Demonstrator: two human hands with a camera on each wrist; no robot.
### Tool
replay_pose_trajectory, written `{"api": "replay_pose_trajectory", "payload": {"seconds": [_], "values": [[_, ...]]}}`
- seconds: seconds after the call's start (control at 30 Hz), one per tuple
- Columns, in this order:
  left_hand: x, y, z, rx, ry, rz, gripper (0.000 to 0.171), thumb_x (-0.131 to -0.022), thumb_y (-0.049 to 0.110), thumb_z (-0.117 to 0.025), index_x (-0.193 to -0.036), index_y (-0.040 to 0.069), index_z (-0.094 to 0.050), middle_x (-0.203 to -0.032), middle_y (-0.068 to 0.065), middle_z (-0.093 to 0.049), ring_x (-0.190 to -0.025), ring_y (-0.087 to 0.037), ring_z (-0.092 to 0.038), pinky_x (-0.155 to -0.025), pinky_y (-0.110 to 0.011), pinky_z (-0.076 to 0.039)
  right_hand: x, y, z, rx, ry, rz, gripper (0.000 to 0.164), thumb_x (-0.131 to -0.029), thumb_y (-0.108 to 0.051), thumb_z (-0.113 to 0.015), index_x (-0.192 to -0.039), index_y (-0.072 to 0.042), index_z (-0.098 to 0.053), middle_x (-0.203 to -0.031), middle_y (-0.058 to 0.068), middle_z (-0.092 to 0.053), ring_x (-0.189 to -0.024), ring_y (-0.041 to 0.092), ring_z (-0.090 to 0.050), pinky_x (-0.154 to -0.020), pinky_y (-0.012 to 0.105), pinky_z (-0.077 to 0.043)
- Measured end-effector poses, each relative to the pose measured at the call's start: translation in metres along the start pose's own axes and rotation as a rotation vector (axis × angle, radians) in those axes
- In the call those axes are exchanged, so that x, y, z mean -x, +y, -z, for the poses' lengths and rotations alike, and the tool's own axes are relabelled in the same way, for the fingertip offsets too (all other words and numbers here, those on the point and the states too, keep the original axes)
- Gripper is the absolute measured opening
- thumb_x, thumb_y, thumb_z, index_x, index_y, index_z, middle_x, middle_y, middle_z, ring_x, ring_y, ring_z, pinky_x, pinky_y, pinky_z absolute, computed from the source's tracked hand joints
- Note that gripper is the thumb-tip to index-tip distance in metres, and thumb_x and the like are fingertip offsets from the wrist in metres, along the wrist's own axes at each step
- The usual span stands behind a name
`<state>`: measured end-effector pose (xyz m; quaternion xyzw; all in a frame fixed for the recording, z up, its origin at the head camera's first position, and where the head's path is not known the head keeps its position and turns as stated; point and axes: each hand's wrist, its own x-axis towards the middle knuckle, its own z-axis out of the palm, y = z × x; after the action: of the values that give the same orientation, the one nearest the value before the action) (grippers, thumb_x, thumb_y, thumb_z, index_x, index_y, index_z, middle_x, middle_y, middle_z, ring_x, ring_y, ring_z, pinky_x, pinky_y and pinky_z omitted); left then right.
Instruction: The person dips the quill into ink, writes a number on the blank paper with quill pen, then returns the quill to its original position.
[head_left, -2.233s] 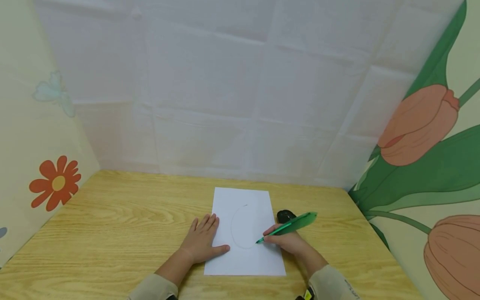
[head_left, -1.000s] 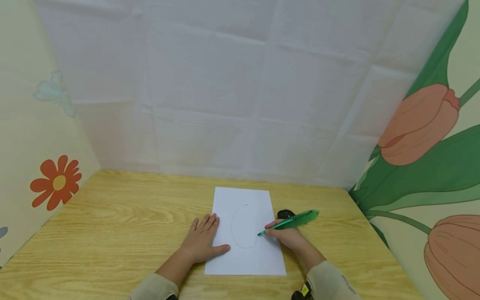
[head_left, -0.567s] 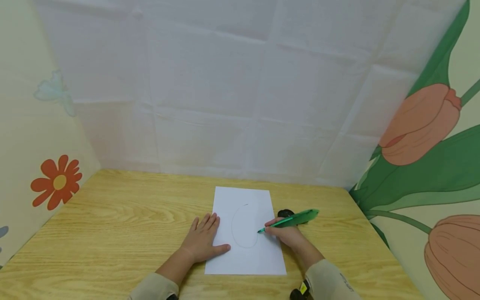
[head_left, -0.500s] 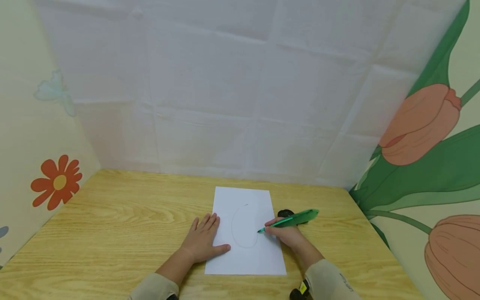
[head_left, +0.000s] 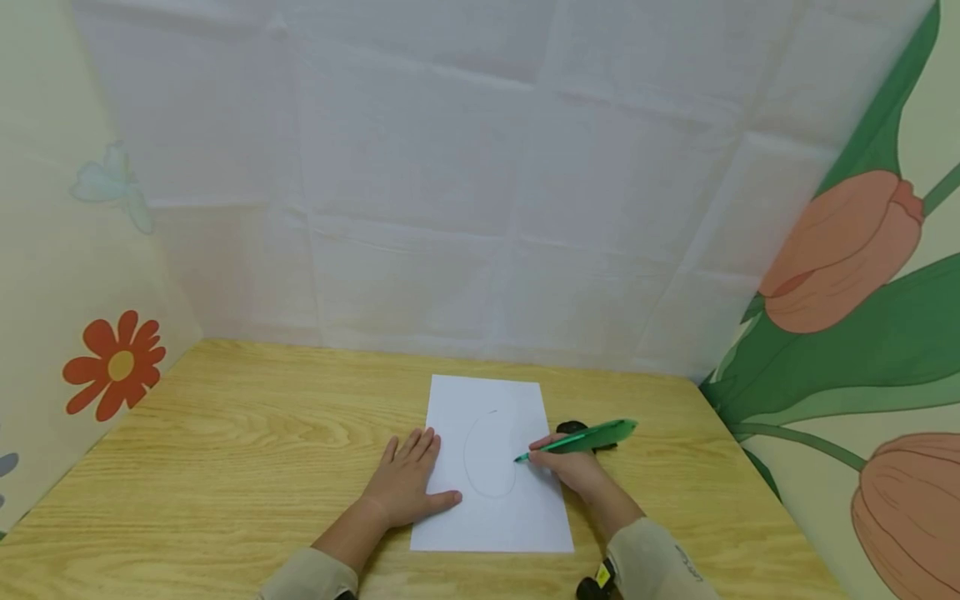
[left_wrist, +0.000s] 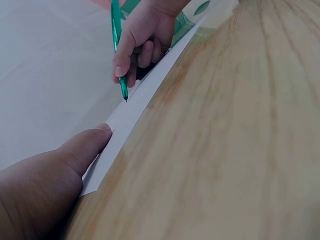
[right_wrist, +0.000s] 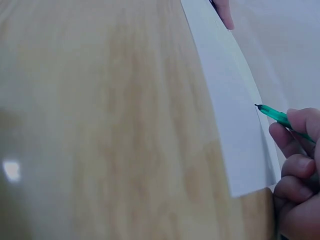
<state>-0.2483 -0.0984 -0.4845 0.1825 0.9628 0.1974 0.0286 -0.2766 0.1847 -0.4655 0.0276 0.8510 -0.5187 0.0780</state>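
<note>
My right hand [head_left: 576,469] pinches a green pen [head_left: 551,447] with a green feather-shaped top. In the head view the pen's tip meets the right side of a thin, unclosed oval line [head_left: 464,454] on a white sheet of paper [head_left: 487,525]. The left hand [head_left: 408,479] lies flat, fingers straight and spread, over the sheet's left edge. In the left wrist view its thumb [left_wrist: 90,145] rests on the paper. The right wrist view shows the pen's dark tip [right_wrist: 258,106] above the sheet, with curled fingers [right_wrist: 295,187] behind it.
A dark rounded object [head_left: 572,427] sits beyond the right hand, partly hidden by the feather. The wood-grain table [head_left: 285,417] ends at a pale cloth backdrop [head_left: 405,167]. Flower-printed panels [head_left: 862,350] flank it. Another dark item with a yellow patch [head_left: 596,583] is by the right cuff.
The pen and right hand have moved up along the right side of the oval, and the line has grown from its bottom up that side. The left hand stays in place on the paper.
</note>
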Motion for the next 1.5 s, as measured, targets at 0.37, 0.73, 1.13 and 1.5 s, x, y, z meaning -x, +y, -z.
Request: {"api": "replay_pose_trajectory", "payload": {"seconds": [0.37,0.73,1.13,1.5], "values": [[-0.001,-0.001,-0.001,-0.001,0.018,-0.01,0.1,-0.084,0.068,-0.058,-0.152,0.0,-0.031,-0.161,-0.017,-0.026,-0.151,-0.036,-0.017,-0.121,-0.059,-0.007,-0.005,0.002,-0.004,0.006,0.025,0.01,0.021,-0.086,-0.019,-0.075,-0.101,-0.006,-0.072,-0.097,0.005,-0.071,-0.082,0.014,-0.055,-0.07,0.025,-0.044],[-0.001,-0.003,-0.003,-0.004,0.016,-0.009,0.099,-0.085,0.068,-0.058,-0.152,0.0,-0.031,-0.161,-0.016,-0.025,-0.152,-0.036,-0.016,-0.122,-0.058,-0.006,-0.007,-0.001,-0.007,0.027,0.048,0.0,0.023,-0.084,-0.023,-0.077,-0.101,-0.007,-0.073,-0.101,0.005,-0.072,-0.093,0.015,-0.063,-0.078,0.027,-0.05],[0.001,-0.001,-0.001,-0.005,0.005,-0.002,0.1,-0.084,0.07,-0.057,-0.152,0.0,-0.031,-0.161,-0.016,-0.025,-0.152,-0.035,-0.017,-0.122,-0.059,-0.009,-0.012,-0.001,-0.011,0.022,0.053,-0.005,0.023,-0.084,-0.024,-0.076,-0.101,-0.009,-0.074,-0.105,0.006,-0.071,-0.099,0.018,-0.064,-0.085,0.034,-0.052],[0.001,0.001,0.001,0.003,0.004,-0.001,0.1,-0.084,0.069,-0.058,-0.152,0.0,-0.032,-0.161,-0.017,-0.026,-0.152,-0.035,-0.017,-0.122,-0.059,-0.009,-0.014,-0.004,-0.014,0.011,0.071,-0.014,0.021,-0.084,-0.024,-0.077,-0.1,-0.01,-0.074,-0.103,0.006,-0.071,-0.099,0.018,-0.064,-0.085,0.033,-0.052]]}}
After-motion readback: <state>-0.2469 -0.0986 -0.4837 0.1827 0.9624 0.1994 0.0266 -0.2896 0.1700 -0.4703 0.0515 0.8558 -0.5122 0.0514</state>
